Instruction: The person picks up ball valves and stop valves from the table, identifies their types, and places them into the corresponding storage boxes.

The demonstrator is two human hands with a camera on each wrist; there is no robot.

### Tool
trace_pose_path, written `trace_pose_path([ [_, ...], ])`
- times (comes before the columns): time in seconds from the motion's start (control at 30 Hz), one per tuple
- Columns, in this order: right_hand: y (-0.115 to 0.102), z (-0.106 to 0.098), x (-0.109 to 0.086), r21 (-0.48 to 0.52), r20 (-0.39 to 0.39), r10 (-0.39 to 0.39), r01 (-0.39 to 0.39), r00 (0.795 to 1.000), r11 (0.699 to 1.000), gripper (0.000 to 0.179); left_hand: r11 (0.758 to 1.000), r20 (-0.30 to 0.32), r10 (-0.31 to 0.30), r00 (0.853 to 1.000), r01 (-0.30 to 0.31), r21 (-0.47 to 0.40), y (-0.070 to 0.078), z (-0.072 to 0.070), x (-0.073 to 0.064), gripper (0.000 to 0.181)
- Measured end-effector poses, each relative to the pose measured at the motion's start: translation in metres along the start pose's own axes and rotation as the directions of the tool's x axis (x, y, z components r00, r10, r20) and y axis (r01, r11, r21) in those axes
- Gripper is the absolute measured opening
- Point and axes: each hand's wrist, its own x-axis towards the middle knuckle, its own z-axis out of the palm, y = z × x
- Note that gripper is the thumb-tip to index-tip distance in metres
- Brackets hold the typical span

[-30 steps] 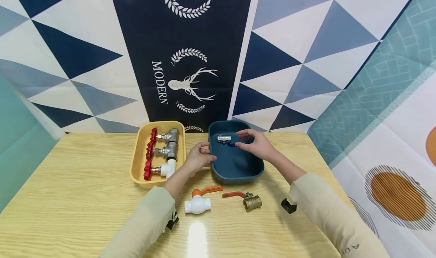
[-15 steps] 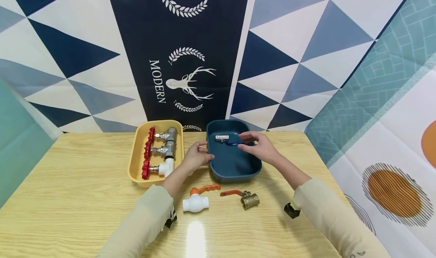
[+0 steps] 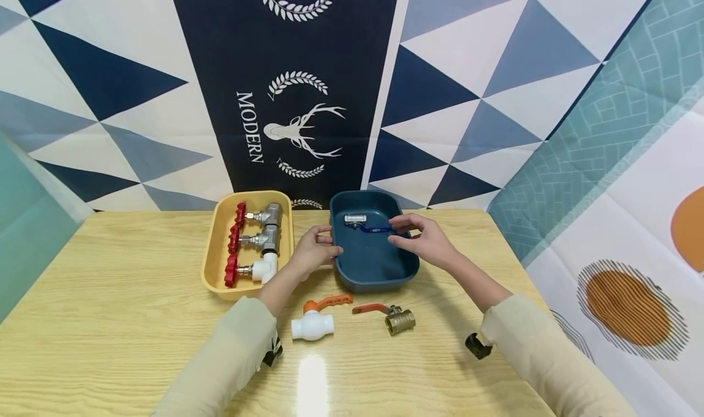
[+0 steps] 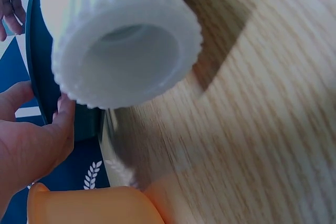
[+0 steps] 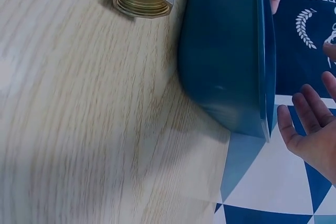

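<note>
We had drawn our spread right hand [image 3: 428,243] back from the blue-levered valve [image 3: 355,219], seemingly placed; our left hand [image 3: 312,252] pinched the blue bin [image 3: 379,282]

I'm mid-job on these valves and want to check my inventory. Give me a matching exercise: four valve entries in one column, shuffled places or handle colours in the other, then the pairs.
Column one
1. White ball valve
2. Brass ball valve
3. Silver ball valve
4. Valves with red handwheels

Column two
A. Inside the dark blue bin
B. On the table, with a red lever
C. Inside the yellow bin
D. On the table, with an orange handle

Pairs: 1-D, 2-B, 3-A, 4-C
</note>
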Motion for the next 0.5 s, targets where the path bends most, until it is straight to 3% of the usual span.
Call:
trace_pose_path([
  [0.5, 0.0, -0.005, -0.017, 0.001, 0.0, 0.016, -0.016, 1.0, 1.0, 0.039, 1.0, 0.006, -0.021, 1.0, 0.022, -0.009, 0.002, -0.001, -0.001, 0.064],
])
